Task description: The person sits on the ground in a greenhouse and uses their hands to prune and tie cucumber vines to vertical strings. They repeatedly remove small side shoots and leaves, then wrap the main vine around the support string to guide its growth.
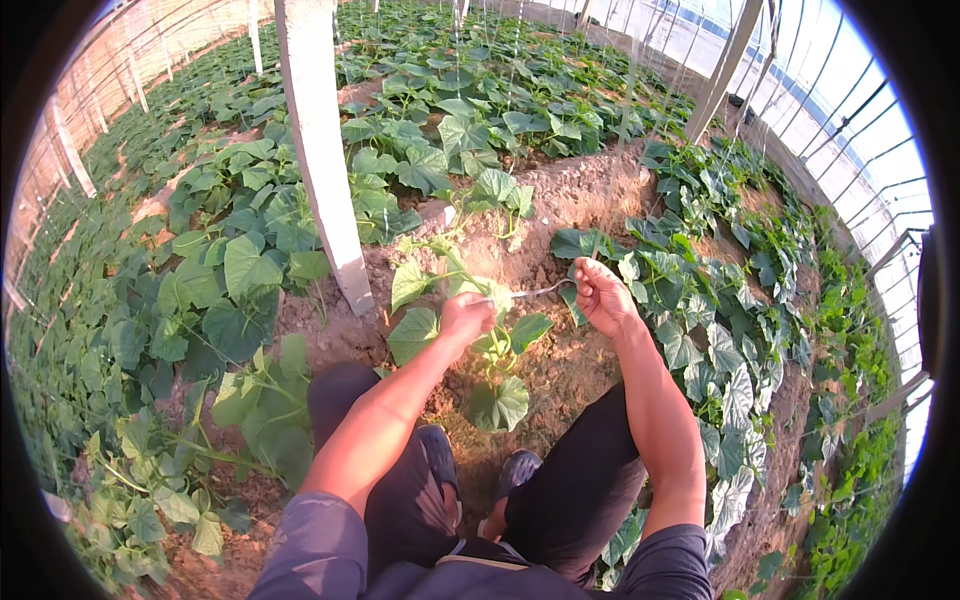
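Note:
I stand over a young vine plant [497, 402] with broad green leaves, growing from bare brown soil [560, 365]. My left hand [466, 317] is closed on the plant's stem among the upper leaves. My right hand [603, 293] is closed on a thin pale string [535, 292] that runs leftward to my left hand. More pale strings [618, 140] hang down from above. My dark trousers and one dark shoe [515, 470] show below my arms.
A white post [322, 150] stands in the soil just left of the plant. Rows of similar leafy vines [230, 260] spread to the left and back, and along the right [720, 330]. The greenhouse's plastic wall and metal frame [860, 150] curve along the right.

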### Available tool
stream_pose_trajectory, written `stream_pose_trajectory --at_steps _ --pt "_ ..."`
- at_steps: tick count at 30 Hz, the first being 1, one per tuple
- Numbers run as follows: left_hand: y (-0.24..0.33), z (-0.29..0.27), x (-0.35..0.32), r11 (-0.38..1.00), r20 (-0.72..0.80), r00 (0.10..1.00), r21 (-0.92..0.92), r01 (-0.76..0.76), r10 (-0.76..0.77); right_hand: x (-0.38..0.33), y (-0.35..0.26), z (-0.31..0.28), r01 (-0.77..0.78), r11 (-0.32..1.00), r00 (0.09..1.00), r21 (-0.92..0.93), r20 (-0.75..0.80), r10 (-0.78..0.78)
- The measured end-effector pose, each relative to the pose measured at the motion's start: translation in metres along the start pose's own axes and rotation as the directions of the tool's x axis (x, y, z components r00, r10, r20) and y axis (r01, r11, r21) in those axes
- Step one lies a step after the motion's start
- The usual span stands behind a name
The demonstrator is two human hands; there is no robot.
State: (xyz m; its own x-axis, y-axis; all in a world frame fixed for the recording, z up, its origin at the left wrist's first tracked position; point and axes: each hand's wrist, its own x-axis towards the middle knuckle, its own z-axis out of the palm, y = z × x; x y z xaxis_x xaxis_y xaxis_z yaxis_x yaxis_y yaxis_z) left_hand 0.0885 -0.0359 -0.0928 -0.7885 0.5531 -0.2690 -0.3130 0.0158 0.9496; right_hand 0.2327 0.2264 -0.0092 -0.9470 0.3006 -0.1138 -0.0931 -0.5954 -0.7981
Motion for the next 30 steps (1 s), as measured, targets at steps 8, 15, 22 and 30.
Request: stream_pose_trajectory --at_steps 8,15,22,30 --pt "0.016 0.001 -0.007 0.997 0.010 1.000 0.075 0.012 -0.013 -0.010 0.059 0.015 0.105 0.220 0.960 -0.970 0.040 -0.278" --pt "0.013 0.029 -0.023 0.911 0.225 0.963 0.349 -0.222 0.148 0.005 0.115 0.038 0.101 -0.346 0.993 -0.933 0.074 0.089" --pt "0.004 0.011 -0.016 1.000 0.060 0.998 0.019 0.018 -0.019 0.019 0.074 0.042 0.015 0.214 0.980 -0.977 0.057 0.192" --pt "0.013 0.009 -0.006 0.976 0.096 0.978 0.139 0.169 -0.183 0.038 0.086 0.056 0.147 -0.017 0.981 -0.989 0.148 -0.129"
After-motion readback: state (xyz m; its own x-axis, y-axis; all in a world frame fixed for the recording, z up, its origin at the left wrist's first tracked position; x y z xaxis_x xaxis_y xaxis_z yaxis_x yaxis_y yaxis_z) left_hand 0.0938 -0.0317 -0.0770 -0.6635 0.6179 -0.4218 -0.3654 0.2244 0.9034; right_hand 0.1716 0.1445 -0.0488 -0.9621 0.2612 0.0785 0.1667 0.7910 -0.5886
